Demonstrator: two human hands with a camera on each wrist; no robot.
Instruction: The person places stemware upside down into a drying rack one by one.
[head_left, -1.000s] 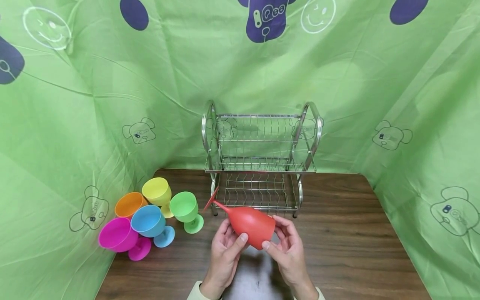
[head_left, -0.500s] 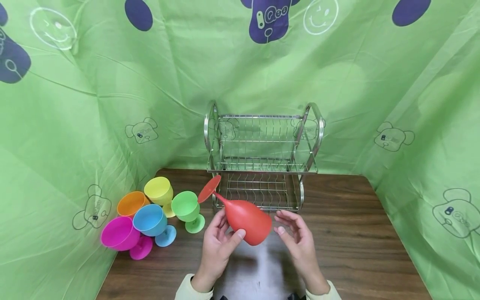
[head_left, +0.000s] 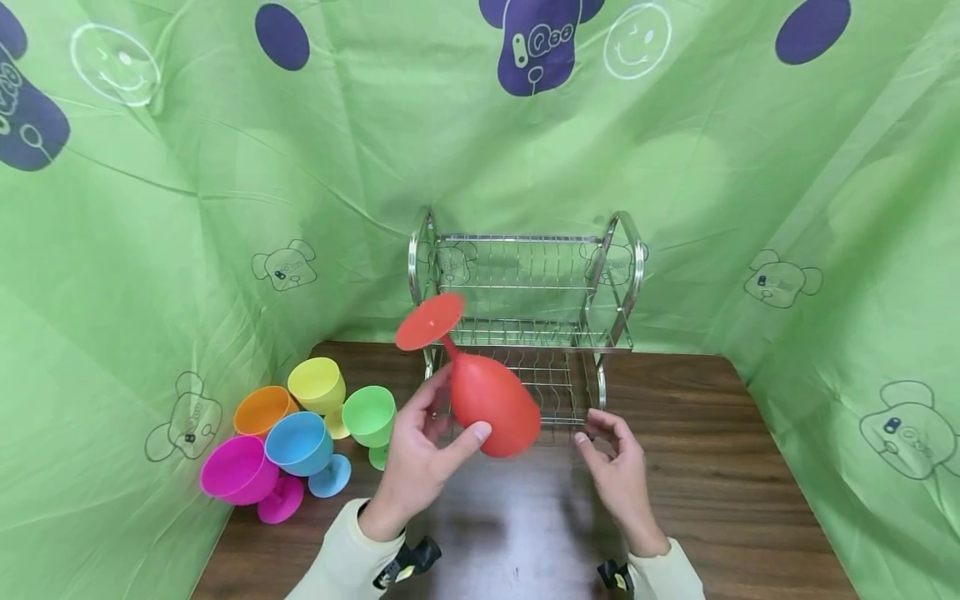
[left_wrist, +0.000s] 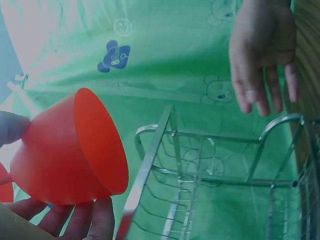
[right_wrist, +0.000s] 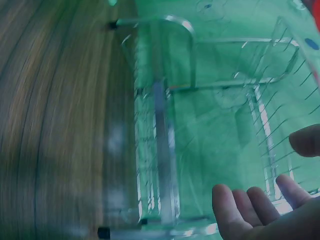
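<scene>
A red plastic goblet (head_left: 495, 404) is held by my left hand (head_left: 420, 450), thumb on the near side of the bowl and fingers around the far side. It tilts with its foot up to the left and its mouth down to the right. In the left wrist view the goblet (left_wrist: 65, 150) shows an empty bowl between thumb and fingers. My right hand (head_left: 617, 467) is apart from it, to the right, fingers loosely bent around nothing. In the right wrist view the hand (right_wrist: 265, 210) has thumb and fingertips spread before the metal dish rack (right_wrist: 162, 130).
The two-tier metal dish rack (head_left: 600, 342) stands behind the hands at the table's back. On the left stand several goblets: yellow (head_left: 317, 385), orange (head_left: 264, 408), blue (head_left: 300, 442), green (head_left: 369, 415) and magenta (head_left: 238, 469). Green printed cloth (head_left: 360, 150) encloses the wooden table (head_left: 705, 467).
My right hand has let go of the red goblet and moved away to the right. My left hand has raised the goblet toward the rack, turning its foot upward.
</scene>
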